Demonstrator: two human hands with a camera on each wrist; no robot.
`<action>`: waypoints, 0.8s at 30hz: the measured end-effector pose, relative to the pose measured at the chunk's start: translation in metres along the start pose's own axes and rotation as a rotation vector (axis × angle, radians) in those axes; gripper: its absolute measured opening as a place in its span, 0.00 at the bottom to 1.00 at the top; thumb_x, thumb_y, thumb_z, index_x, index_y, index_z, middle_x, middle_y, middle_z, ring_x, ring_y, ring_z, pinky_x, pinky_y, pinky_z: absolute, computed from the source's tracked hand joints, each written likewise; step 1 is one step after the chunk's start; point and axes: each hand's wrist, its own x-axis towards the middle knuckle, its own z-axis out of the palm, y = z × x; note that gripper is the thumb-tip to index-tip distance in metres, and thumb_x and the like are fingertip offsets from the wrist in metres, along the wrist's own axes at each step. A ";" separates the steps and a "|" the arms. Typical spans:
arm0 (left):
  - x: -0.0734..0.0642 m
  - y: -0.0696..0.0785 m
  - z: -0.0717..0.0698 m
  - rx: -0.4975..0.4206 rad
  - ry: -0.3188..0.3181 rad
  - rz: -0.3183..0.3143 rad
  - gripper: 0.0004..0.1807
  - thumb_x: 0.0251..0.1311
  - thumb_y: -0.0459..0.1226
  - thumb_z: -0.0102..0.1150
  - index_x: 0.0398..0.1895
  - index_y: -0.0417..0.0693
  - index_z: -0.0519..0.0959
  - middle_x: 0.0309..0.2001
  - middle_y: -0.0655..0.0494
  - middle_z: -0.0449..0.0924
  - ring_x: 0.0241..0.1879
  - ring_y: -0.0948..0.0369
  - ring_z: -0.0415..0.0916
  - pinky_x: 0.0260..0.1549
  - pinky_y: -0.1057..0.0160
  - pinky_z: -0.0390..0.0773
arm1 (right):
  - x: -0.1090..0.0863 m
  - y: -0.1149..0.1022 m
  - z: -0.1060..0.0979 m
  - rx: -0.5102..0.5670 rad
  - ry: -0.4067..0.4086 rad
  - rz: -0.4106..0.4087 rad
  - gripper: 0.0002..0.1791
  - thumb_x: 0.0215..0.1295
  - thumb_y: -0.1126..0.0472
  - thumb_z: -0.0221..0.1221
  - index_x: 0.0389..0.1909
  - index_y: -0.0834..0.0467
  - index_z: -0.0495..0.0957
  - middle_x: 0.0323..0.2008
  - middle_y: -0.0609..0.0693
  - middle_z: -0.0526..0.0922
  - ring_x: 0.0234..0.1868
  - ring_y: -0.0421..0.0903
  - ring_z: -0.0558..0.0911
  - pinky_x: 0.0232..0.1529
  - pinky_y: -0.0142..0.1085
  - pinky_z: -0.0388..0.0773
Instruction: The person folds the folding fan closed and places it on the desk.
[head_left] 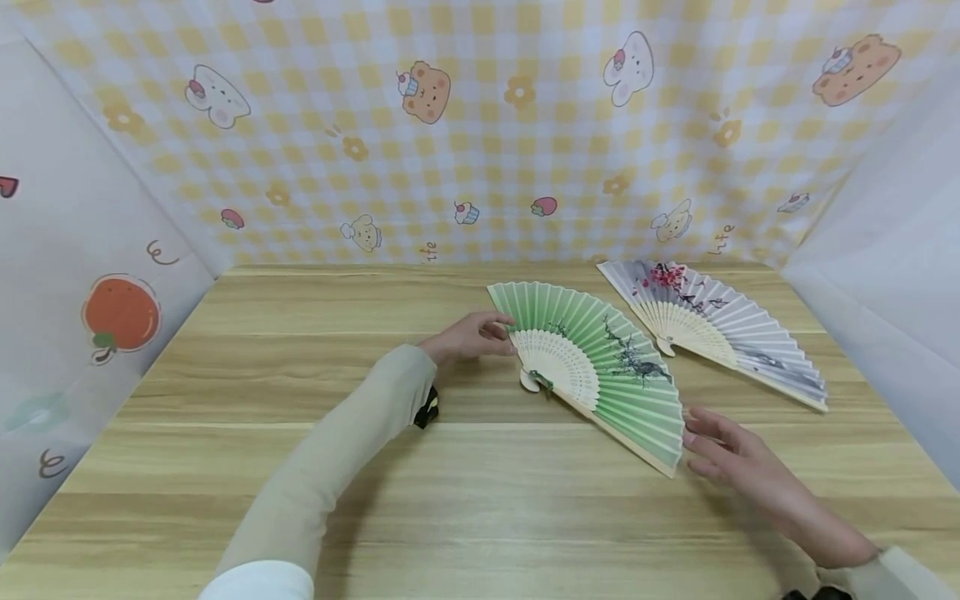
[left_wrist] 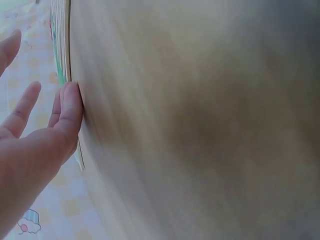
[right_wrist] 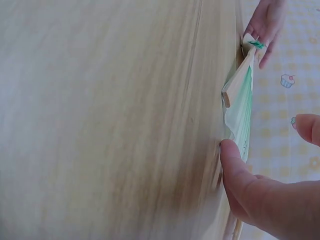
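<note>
Reaching in from both sides, two bare hands frame a green fan (head_left: 570, 367) that lies spread on the wooden table (head_left: 487, 508). The left hand (head_left: 474, 337) is relaxed and grasps nothing, its fingers bent slightly at the fan's near-left side, with the fingertips at the outer rib. The right hand (head_left: 738, 458) is loose as well, thumb and fingers apart and closed on nothing; its fingertips are at the opposite end of the fan, close against the rim of the leaf, though firm contact is hard to tell.

Between the hands, the fan's pale pierced ribs gather at a pivot just beside the left hand, where a green cord (head_left: 542, 382) is tied. From there one outer rib slants toward the right hand, while the other runs past the left fingertips, away from the person. Dark branches are painted across the pleated leaf, nearer the right hand.

Beyond the right hand, farther from the person, lies a second fan (head_left: 720, 329), also spread, in greyish white with red blossoms and dark twigs. It sits beside the green one.

Past both hands hangs a yellow checked cloth (head_left: 487, 158) printed with bears and flowers. A light sleeve (head_left: 330, 458) covers the left arm, with something black (head_left: 427, 408) at the wrist.
</note>
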 end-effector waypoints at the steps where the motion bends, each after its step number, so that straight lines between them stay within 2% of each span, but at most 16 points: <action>1: -0.001 0.000 0.001 -0.001 -0.011 0.001 0.29 0.53 0.36 0.60 0.59 0.44 0.65 0.51 0.45 0.70 0.50 0.54 0.68 0.49 0.58 0.70 | 0.000 0.000 -0.001 0.028 -0.008 0.013 0.36 0.67 0.55 0.47 0.63 0.73 0.42 0.59 0.73 0.53 0.51 0.50 0.71 0.45 0.34 0.75; 4: -0.003 0.000 0.004 -0.013 -0.039 0.010 0.28 0.52 0.36 0.61 0.57 0.44 0.66 0.49 0.46 0.71 0.49 0.55 0.69 0.47 0.60 0.70 | 0.002 0.000 -0.002 0.087 -0.021 0.039 0.38 0.66 0.54 0.47 0.64 0.73 0.39 0.59 0.72 0.51 0.50 0.42 0.71 0.46 0.33 0.73; 10: -0.006 0.001 0.009 -0.037 -0.091 0.077 0.24 0.50 0.33 0.62 0.53 0.39 0.70 0.47 0.45 0.73 0.47 0.57 0.70 0.46 0.65 0.70 | 0.004 0.004 -0.003 0.197 -0.031 0.047 0.39 0.66 0.57 0.48 0.64 0.73 0.36 0.60 0.70 0.47 0.44 0.30 0.71 0.48 0.32 0.72; 15: -0.010 0.003 0.013 -0.057 -0.126 0.093 0.23 0.51 0.32 0.61 0.51 0.37 0.70 0.47 0.45 0.72 0.46 0.57 0.70 0.45 0.66 0.71 | 0.007 0.006 -0.006 0.262 -0.054 0.047 0.40 0.66 0.58 0.48 0.63 0.73 0.33 0.61 0.72 0.43 0.44 0.28 0.71 0.49 0.33 0.71; 24: -0.010 0.006 0.023 -0.013 -0.146 0.095 0.20 0.50 0.32 0.62 0.48 0.39 0.72 0.41 0.50 0.75 0.41 0.60 0.72 0.40 0.67 0.73 | 0.009 0.013 -0.006 0.304 -0.042 0.045 0.38 0.66 0.62 0.46 0.63 0.75 0.32 0.61 0.73 0.43 0.43 0.30 0.72 0.48 0.34 0.73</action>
